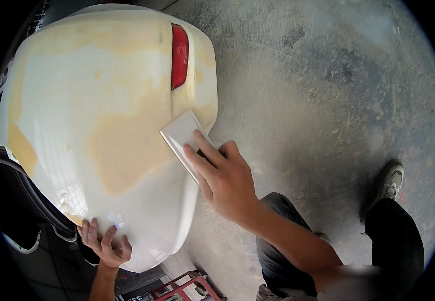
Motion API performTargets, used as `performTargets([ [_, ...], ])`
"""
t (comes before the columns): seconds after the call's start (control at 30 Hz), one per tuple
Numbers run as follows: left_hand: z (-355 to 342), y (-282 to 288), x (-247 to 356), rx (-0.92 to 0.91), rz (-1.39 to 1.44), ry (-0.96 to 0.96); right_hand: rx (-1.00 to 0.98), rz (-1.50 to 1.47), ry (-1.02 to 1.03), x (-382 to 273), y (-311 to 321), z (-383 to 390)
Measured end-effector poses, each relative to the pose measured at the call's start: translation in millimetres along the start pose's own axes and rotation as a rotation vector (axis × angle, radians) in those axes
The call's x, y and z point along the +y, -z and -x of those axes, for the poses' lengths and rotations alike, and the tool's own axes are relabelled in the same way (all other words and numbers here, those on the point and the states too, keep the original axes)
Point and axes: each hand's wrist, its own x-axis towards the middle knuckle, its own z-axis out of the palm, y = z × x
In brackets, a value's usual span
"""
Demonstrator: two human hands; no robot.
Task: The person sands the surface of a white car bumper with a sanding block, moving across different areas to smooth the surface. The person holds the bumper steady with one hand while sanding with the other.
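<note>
A white car bumper (51, 100) with beige filler patches (127, 150) fills the left half of the view. A long red reflector (179, 57) is set into it near its right edge. Gripped in my right hand (225, 173) is a flat, pale sanding block (179, 130), which lies against the bumper's right side below the reflector, over the edge of the large patch. My fingers stretch across its back; its working face is hidden. With fingers spread, my left hand (106, 244) rests on the bumper's lower left edge and holds nothing.
Dark, black-trimmed parts (31, 200) lie beyond the bumper's left edge. A red metal frame (187, 288) stands at the bottom, below the bumper. Stained concrete floor (318, 110) spreads out on the right, with my leg and shoe (392, 181) on it.
</note>
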Motion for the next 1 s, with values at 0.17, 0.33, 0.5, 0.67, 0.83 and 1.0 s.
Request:
performTargets([
  [0.17,-1,-1,1,-0.004,0.006,0.002,-0.063,-0.050,0.051,12,5,-15],
  [0.33,2,-2,0,-0.007,0.006,0.011,-0.029,-0.109,0.066,20,6,-25],
  [0.5,2,1,0,-0.007,0.016,0.011,-0.128,-0.123,0.028,3,19,-8],
  [0.67,1,-2,2,0.001,0.004,0.013,0.002,-0.489,-0.131,8,1,-26],
  [0.83,4,-3,0,-0.004,0.022,0.014,0.088,-0.565,-0.208,-1,-6,-31],
  [1.0,1,-1,1,0.008,0.001,0.005,0.089,-0.612,-0.255,-10,-1,-40],
])
